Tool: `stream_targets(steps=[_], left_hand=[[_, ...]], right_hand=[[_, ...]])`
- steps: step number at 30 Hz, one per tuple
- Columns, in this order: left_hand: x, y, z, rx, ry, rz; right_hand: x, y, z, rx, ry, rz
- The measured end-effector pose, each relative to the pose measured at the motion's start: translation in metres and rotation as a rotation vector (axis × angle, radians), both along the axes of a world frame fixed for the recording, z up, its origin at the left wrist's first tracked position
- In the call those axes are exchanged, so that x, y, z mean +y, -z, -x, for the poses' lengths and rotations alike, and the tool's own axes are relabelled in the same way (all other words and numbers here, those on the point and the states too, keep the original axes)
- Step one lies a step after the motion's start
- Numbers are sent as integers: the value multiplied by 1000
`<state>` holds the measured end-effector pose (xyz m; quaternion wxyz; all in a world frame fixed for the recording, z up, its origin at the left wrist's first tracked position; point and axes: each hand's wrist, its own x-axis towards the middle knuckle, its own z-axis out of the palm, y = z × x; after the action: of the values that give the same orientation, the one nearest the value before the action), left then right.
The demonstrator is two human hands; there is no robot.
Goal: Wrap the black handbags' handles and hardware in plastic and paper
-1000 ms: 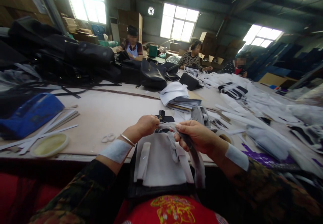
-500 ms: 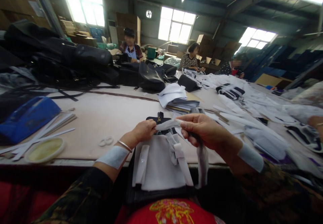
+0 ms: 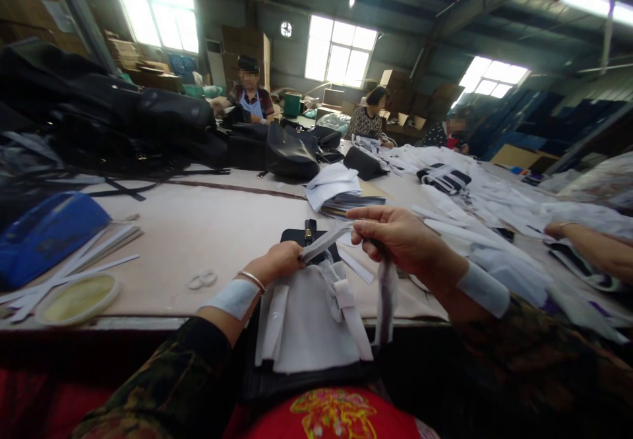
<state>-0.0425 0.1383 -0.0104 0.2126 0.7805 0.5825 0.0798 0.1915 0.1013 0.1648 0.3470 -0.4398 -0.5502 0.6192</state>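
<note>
A black bag (image 3: pixel 257 381) rests against the table edge before me, with a white sheet (image 3: pixel 311 333) over its front. White-wrapped straps (image 3: pixel 350 306) run down this sheet, and a gold-coloured buckle (image 3: pixel 308 233) shows at the top. My left hand (image 3: pixel 283 260) pinches one end of a strap (image 3: pixel 326 241) in thin whitish wrapping. Above and right of the bag, my right hand (image 3: pixel 395 233) grips the same strap, its fingers closed around it. The strap is stretched between both hands, and its other length hangs below my right hand.
White paper rings (image 3: pixel 202 279) lie left of the bag. Farther left are paper strips (image 3: pixel 74 271), a round yellowish lid or dish (image 3: pixel 79 299) and a blue container (image 3: pixel 49 234). Stacked papers (image 3: pixel 336 188) and black bags (image 3: pixel 291 149) stand beyond. Another person's arm (image 3: pixel 588 244) reaches in at right.
My right hand has risen slightly and shifted left, tilting the strap more steeply. My left hand has dropped a little. The other person's arm has come farther in at the right.
</note>
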Motion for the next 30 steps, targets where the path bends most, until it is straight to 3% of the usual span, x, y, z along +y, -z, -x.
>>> stream_targets(steps=[5,9,14,20,25,30], left_hand=[[-1,4,-1,33,-45,24],[-3,10,1,13,-60,20],[-5,13,1,-20,-61,2],[-6,7,4,-55,-32,-48],[-6,6,6,-69,-10,-102],[-9,10,3,-23,30,-149]], right_hand=[[-3,-2,0,34,-39,57],[-11,-17,-12,61,-79,110],[-15,-44,-28,123,-61,-4],[-12,-49,-38,94,-69,-63],[-19,-29,-44,178,-220,154],[-17,34,-13,188,-277,566]])
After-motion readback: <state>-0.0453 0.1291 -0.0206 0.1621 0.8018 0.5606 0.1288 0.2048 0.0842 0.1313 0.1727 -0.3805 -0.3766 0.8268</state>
